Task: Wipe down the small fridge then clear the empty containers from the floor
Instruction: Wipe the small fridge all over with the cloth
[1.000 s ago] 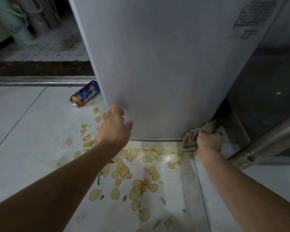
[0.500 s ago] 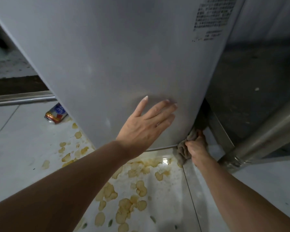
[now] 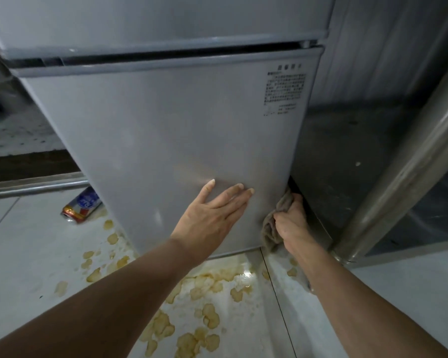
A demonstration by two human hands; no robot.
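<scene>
Head view: left hand (image 3: 207, 218) fingers flat on fridge door (image 3: 166, 140); right hand (image 3: 291, 223) fingers grip cloth (image 3: 272, 228)

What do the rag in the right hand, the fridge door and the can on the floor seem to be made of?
Rag: soft woven or terry cloth, grey-beige; it bunches in limp folds in the right hand.
Fridge door: probably painted metal, possibly plastic, smooth grey satin; it faintly reflects the left hand.
Can: likely thin aluminium with glossy printed colours and a shiny metal rim.
</scene>
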